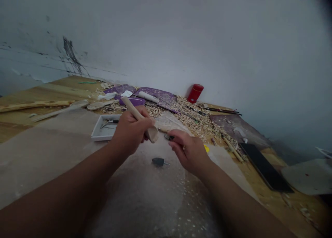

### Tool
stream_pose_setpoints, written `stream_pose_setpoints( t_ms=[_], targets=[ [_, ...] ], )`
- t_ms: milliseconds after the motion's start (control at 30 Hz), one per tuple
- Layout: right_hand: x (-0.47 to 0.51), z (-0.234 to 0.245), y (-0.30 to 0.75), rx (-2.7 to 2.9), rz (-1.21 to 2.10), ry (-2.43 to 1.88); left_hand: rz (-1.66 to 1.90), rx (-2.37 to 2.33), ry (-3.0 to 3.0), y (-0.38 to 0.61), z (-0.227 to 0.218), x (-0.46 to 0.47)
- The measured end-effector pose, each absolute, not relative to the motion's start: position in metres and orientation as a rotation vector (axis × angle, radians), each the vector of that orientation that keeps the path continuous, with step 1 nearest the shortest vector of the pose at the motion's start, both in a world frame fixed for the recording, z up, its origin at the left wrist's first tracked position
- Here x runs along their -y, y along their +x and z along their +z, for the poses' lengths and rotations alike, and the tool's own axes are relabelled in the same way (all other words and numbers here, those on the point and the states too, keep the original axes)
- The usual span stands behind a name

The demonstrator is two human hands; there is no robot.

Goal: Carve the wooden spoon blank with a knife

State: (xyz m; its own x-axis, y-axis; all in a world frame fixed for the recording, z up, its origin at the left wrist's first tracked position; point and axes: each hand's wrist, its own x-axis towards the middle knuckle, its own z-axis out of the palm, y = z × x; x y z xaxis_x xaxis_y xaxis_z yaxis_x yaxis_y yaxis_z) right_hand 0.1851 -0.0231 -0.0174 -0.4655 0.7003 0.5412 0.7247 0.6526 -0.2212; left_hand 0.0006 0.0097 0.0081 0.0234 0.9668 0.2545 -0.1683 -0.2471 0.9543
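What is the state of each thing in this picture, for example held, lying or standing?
Left hand, closed around spoon handle
Wooden spoon, held, bowl toward right hand
Right hand, pinching tool
Small dark tool, held, partly hidden
White tray, holding tools
Red canister, upright
Wood shavings, piled loosely
Dark burr, lying loose

The left forearm [64,182] and right forearm [241,200] are bare and reach up from the bottom corners of the view, angling inward toward each other. The left hand [131,130] is closed in a tight grip, knuckles up and turned toward the right. The right hand [188,151] sits lower and near the left without touching it, its palm facing left and its fingers [176,144] curled in a close pinch.
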Motion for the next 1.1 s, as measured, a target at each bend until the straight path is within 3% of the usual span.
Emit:
stream_pose_setpoints(
  t_ms=[367, 667, 867, 1000, 1100],
  targets=[
    [0.026, -0.023, 0.176, 2.467, -0.057, -1.1, 1.209, -0.974, 1.355, 0.012, 0.003, 0.002],
    [0.025, -0.026, 0.176, 2.522, -0.474, -1.067, 1.152, -0.868, 1.239, 0.012, -0.001, -0.004],
    [0.027, -0.019, 0.178, 2.603, -0.526, -1.074, 1.154, -0.851, 1.207, 0.013, -0.006, -0.007],
    [0.022, -0.02, 0.186, 2.548, -0.492, -1.014, 1.281, -0.921, 1.218, 0.006, 0.006, -0.01],
    [0.018, -0.021, 0.189, 2.323, -0.255, -1.002, 1.556, -0.927, 1.104, -0.001, 0.016, -0.012]
  ],
)
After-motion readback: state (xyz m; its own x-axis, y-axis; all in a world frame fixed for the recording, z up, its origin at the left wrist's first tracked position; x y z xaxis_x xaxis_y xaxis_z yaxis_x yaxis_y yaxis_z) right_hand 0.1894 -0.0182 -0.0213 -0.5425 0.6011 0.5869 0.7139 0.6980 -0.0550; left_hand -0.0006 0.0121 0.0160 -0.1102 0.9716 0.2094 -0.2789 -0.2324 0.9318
